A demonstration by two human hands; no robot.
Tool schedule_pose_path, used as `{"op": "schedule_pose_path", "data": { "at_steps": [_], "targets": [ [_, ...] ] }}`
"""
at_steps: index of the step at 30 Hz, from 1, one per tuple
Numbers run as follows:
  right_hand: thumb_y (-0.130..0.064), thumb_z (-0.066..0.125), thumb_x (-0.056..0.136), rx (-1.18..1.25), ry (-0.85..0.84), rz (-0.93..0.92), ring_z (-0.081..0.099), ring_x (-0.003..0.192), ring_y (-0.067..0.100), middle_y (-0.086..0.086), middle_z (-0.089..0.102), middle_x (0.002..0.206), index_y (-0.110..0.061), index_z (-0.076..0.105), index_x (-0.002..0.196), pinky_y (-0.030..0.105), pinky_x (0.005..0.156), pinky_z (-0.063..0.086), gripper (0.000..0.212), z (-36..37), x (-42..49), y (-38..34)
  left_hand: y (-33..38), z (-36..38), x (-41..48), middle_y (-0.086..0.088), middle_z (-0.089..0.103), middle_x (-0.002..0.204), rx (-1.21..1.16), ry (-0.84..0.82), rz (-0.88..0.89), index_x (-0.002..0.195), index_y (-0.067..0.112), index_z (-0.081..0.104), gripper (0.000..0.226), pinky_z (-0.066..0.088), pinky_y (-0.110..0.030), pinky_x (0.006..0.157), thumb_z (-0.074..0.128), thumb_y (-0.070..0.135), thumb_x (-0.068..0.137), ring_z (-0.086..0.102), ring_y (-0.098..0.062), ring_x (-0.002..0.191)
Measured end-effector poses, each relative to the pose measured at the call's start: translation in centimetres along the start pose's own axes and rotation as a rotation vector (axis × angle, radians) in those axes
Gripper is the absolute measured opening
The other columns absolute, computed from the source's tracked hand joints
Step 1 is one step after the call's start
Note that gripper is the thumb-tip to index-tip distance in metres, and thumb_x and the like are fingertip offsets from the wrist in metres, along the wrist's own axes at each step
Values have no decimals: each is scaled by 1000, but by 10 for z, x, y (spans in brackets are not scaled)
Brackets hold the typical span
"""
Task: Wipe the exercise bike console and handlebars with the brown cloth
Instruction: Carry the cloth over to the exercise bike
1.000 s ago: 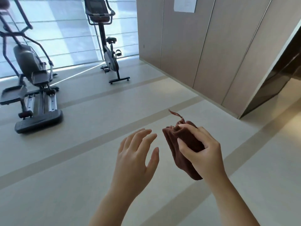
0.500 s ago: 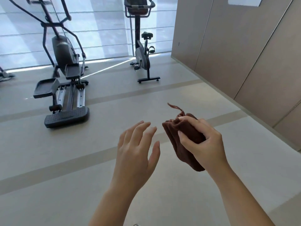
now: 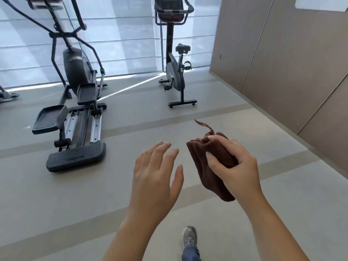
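Note:
My right hand [image 3: 235,166] grips a bunched brown cloth [image 3: 209,157], a loose thread sticking up from its top. My left hand [image 3: 156,178] hovers just left of the cloth, fingers spread, holding nothing. The exercise bike [image 3: 175,72] stands several steps ahead by the window, its console [image 3: 170,8] and handlebars [image 3: 188,8] at the top edge of the view, partly cut off. Neither hand is near the bike.
A large elliptical trainer [image 3: 79,102] stands on the floor to the left of the bike, its pedals and rear step pointing toward me. A wood-panelled wall [image 3: 282,63] runs along the right. My shoe [image 3: 189,238] shows on the floor below my hands.
The view has swung left and come closer: bike and elliptical are larger and more central, and the dark doorway on the right has left the view. My hands keep the same pose.

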State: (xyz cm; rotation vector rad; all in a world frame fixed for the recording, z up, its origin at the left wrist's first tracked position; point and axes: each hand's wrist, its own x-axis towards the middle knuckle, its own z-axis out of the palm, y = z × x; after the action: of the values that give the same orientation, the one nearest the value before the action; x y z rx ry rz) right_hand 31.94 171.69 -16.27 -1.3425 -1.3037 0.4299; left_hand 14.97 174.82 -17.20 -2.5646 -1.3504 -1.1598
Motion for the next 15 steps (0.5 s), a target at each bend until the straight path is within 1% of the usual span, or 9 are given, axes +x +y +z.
{"op": "schedule_pose_path", "data": {
  "at_steps": [4,10,12,15],
  "targets": [
    [-23,66,74,17,36,-6,62,87,5,-2,66,93,-43,66,97,9,74,47,30,14,96,51,-37,60,88,-10,62,114,37,-25,34,111,8,61,35,39,-41,96,45,27,87,53,-28,113],
    [-26,65,73,-6,31,-39,61,86,2,-10,64,91,-45,64,98,5,70,44,31,35,253,99,-90,128,228,-11,63,113,43,-10,38,109,7,62,34,33,-36,97,45,27,87,53,-27,112],
    [-25,64,73,-1,31,-42,60,87,1,-11,64,93,-43,64,99,4,70,44,31,46,287,109,-107,141,255,-10,63,113,50,0,51,109,8,62,34,32,-35,98,45,27,87,52,-26,112],
    [-24,65,73,6,-11,-36,61,88,0,-12,65,95,-42,64,99,4,72,44,32,76,347,132,-148,167,298,-10,63,113,53,1,11,109,7,62,34,35,-37,98,45,27,87,53,-27,112]
  ]
}}
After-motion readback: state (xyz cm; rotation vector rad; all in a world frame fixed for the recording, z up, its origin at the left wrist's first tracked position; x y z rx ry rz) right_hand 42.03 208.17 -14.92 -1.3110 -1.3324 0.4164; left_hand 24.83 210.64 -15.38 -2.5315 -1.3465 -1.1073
